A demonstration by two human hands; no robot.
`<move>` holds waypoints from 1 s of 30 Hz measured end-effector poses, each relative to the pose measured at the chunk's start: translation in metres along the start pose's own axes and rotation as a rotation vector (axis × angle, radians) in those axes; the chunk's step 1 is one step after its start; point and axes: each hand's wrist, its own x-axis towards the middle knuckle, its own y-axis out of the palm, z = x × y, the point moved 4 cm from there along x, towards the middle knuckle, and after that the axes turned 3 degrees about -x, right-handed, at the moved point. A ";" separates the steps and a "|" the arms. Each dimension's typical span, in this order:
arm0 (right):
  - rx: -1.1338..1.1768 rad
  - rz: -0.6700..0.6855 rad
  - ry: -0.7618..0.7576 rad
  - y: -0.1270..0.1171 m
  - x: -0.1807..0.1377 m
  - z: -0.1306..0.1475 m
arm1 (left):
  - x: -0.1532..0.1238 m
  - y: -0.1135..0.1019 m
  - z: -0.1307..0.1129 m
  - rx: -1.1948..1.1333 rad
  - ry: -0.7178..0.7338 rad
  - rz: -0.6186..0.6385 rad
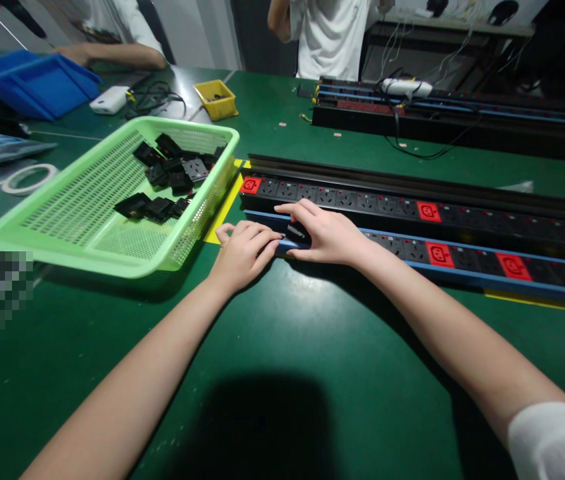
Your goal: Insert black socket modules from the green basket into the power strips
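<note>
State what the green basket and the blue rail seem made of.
Green basket: likely moulded plastic, lightly glossy, judging by its perforated walls and smooth rounded rim. Blue rail: possibly painted or anodised metal, given its straight edges and even colour; plastic remains possible.

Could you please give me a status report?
Right hand astride blue-edged strip, black module between thumb and fingers. Left hand: fingertips beside module. Green basket left, not covering strip.

We curve our right hand point(329, 233) around a small black piece point(296, 231) at the blue-edged strip point(465, 260) (whether we grip it, we cannot tell), while our left hand's point(245, 255) fingertips reach the same spot. Left of us, a green basket point(107, 266) holds black modules point(159, 210); behind the strip lies another socket strip point(367, 201).
</note>
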 end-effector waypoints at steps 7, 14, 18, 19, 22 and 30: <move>-0.050 0.006 -0.026 -0.001 -0.001 0.004 | 0.000 -0.002 0.002 0.004 -0.050 -0.045; -0.154 0.035 -0.015 -0.001 -0.001 0.003 | 0.001 -0.008 0.007 -0.067 -0.180 -0.126; -0.172 0.018 -0.016 0.001 -0.001 0.001 | -0.001 -0.013 0.014 -0.121 -0.261 -0.221; -0.164 0.008 -0.024 0.001 -0.002 0.001 | -0.002 -0.014 0.015 -0.142 -0.269 -0.237; -0.140 -0.003 -0.079 0.000 -0.002 0.003 | 0.002 -0.022 0.013 -0.263 -0.246 -0.238; -0.132 0.041 -0.106 0.001 -0.002 0.004 | 0.013 -0.088 -0.008 -0.275 -0.177 -0.296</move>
